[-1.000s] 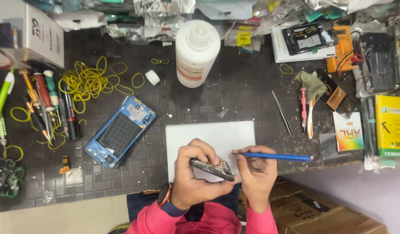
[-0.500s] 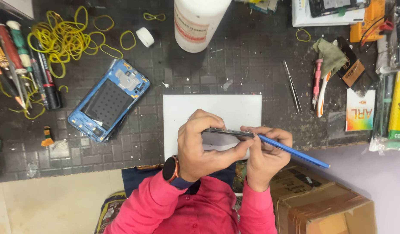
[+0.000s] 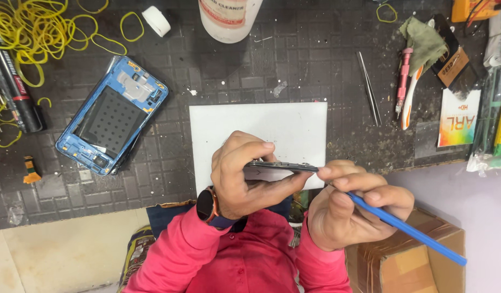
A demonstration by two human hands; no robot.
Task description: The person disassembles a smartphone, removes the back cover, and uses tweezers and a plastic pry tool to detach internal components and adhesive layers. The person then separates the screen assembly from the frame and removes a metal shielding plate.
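Head view: a person in a pink shirt holds a phone (image 3: 280,166) edge-on above a white mat (image 3: 261,127) on the dark table (image 3: 207,81). The left hand (image 3: 242,173) has its grip closed around the phone, fingers curled over the top edge and thumb beneath. The right hand (image 3: 351,209) is closed on a blue pry tool (image 3: 408,230), its fingertips meeting the phone's right end; the tool's handle slants down to the right, over a cardboard box (image 3: 413,255). A blue phone frame (image 3: 112,116) lies left of the mat, yellow rubber bands (image 3: 39,32) beyond it, a white bottle (image 3: 229,16) above, tweezers (image 3: 368,87) to the right. Against the frame half a second earlier, the camera sits closer and the hands lie slightly lower, the phone held as before.
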